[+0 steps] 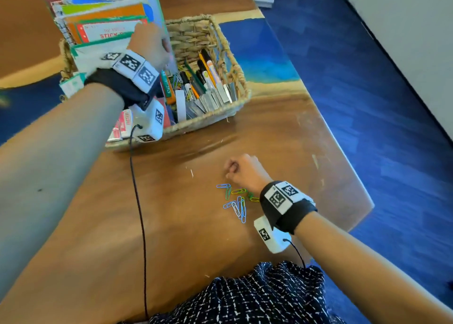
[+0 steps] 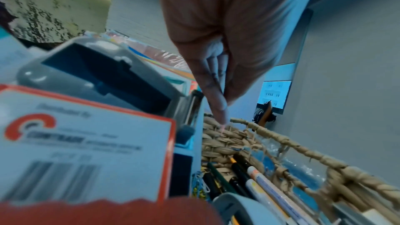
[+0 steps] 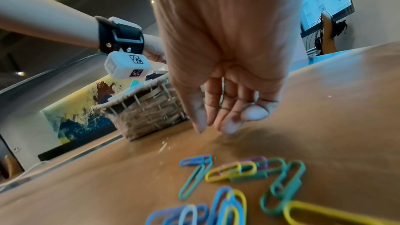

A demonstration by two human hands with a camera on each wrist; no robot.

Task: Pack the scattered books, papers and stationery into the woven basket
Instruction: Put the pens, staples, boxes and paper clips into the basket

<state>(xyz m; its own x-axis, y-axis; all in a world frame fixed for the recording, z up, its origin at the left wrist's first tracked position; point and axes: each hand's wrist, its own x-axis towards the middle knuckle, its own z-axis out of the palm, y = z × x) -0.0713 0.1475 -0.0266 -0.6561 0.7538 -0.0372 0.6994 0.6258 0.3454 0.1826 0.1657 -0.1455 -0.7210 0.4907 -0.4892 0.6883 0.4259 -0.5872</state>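
Note:
The woven basket [image 1: 208,120] [image 2: 303,150] [image 3: 147,114] stands on the wooden table [image 1: 171,237]. It holds pens and markers [image 1: 206,73] [image 2: 259,182] and a stack of upright books [image 1: 103,22]. My left hand [image 1: 149,42] [image 2: 225,109] reaches into the basket and pinches a thin pale-blue folder [image 1: 153,2] that stands against the books. Several coloured paper clips [image 1: 236,202] [image 3: 238,177] lie loose on the table. Just beyond them my right hand [image 1: 236,169] [image 3: 214,126] hovers with curled fingers, tips close to the wood. No clip shows in it.
A red-and-white box [image 1: 125,122] [image 2: 86,143] and a grey plastic tool [image 2: 97,78] sit in the basket's near end. A black cable [image 1: 139,213] crosses the table from my left wrist. The table's right edge [image 1: 343,166] drops to blue carpet.

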